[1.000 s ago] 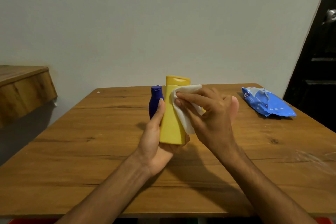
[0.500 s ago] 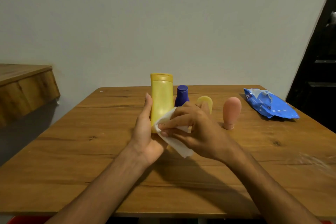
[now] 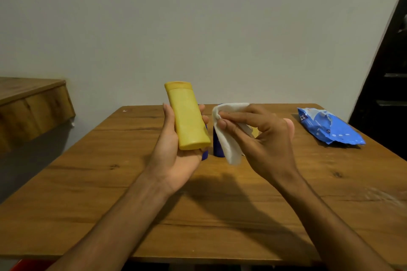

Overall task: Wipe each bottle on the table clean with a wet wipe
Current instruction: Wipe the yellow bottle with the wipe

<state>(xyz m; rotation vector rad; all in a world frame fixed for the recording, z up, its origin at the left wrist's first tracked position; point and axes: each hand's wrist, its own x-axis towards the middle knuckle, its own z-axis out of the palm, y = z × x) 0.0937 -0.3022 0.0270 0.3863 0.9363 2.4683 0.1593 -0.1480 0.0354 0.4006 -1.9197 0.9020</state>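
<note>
We hold the yellow bottle in our left hand, fingers curled round its lower half, lifted above the middle of the surface with its cap tilted up and to the left. Our right hand pinches the white wet wipe just beside the bottle, not touching it. A blue bottle stands behind the wipe. The blue wipe pack lies near the surface's far right corner.
</note>
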